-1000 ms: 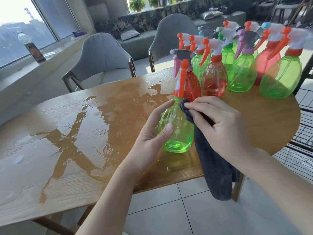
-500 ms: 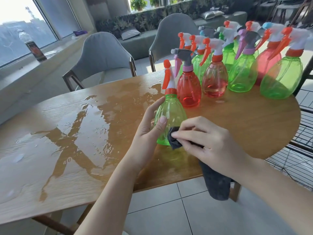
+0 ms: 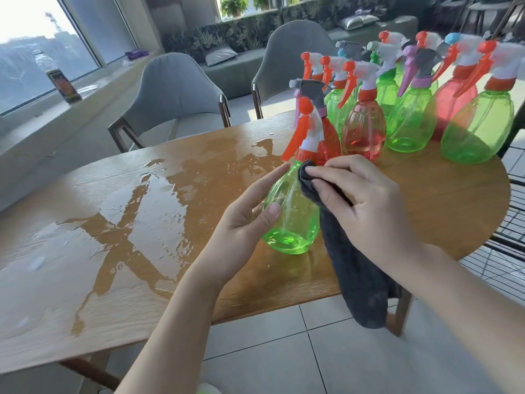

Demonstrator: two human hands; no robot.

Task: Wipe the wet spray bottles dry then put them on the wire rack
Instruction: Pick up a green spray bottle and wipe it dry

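Green spray bottle (image 3: 292,211) upright over near edge of wet bench (image 3: 119,223), apparently lifted just clear of it. Left hand (image 3: 244,220) cradles bottle, thumb across front, fingers long along far side. Right hand (image 3: 366,203) pinches dark cloth (image 3: 355,268) against bottle shoulder, below orange trigger. Best: rub neck to base, turn bottle with left hand between strokes, cover underside, keep it off puddle (image 3: 147,211). Wire rack (image 3: 508,243) at right.

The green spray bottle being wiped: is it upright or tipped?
Tipped: green spray bottle leans left, held off the table by the left hand.
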